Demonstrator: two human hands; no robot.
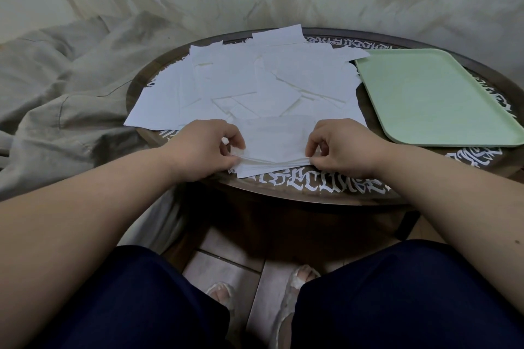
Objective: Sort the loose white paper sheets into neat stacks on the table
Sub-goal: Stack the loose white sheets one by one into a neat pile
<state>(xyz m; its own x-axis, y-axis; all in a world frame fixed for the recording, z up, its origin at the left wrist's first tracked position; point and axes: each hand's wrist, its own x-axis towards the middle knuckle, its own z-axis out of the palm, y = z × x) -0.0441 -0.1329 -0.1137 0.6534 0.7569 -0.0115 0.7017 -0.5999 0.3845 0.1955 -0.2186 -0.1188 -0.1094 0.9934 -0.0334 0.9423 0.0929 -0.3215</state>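
Both hands work at the near edge of the round counter (283, 195): the left hand (207, 147) pinches the left end of a small stack of white sheets (272, 147) between thumb and curled fingers, and the right hand (343, 147) pinches the right end the same way, so the stack sits between them, its near edge resting on the counter. Beyond it, toward the far side and spreading left, lies the loose pile of white sheets (241, 85), overlapping at many angles, some corners hanging past the counter's left rim. A pale green tray (436, 93) sits on the right of the counter, just beside the pile. Paper like this is likely light, thin and floppy; single sheets should slide easily over one another and could crease or drift if pulled fast. The stack probably handles best gripped at both short ends, as now, and tapped on edge to square it; loose sheets are better lifted by a corner or edge than dragged from under others. White ornamental lettering runs around the counter's dark rim, but it is too stylised to read, and the sheets show no legible print. Crumpled grey cloth (62, 88) lies left of the counter.
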